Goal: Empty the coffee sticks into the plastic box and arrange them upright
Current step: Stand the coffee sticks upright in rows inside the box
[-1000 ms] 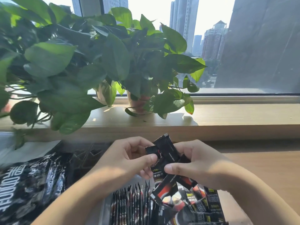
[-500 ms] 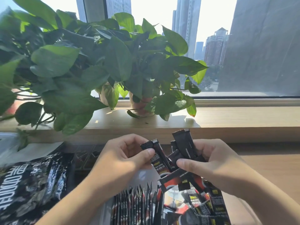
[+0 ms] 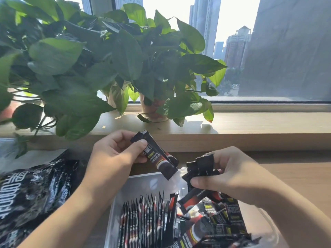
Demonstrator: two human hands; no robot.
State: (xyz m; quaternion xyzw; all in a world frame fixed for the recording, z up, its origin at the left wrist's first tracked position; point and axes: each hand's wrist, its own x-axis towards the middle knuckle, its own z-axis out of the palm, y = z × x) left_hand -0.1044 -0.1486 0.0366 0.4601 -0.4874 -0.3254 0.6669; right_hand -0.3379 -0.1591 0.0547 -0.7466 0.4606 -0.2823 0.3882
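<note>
Head view: a black bag [image 3: 32, 194] is seen lying at the near left. A coffee stick [image 3: 157, 158] is pinched, tilted, between thumb and fingers of the left hand [image 3: 114, 154] over the far edge of the plastic box [image 3: 143, 183]. Inside the box, a row of sticks [image 3: 143, 221] is stood upright at the left and loose sticks [image 3: 215, 221] are heaped at the right. A bundle of sticks [image 3: 202, 167] is gripped by the curled right hand [image 3: 232, 176] above them.
</note>
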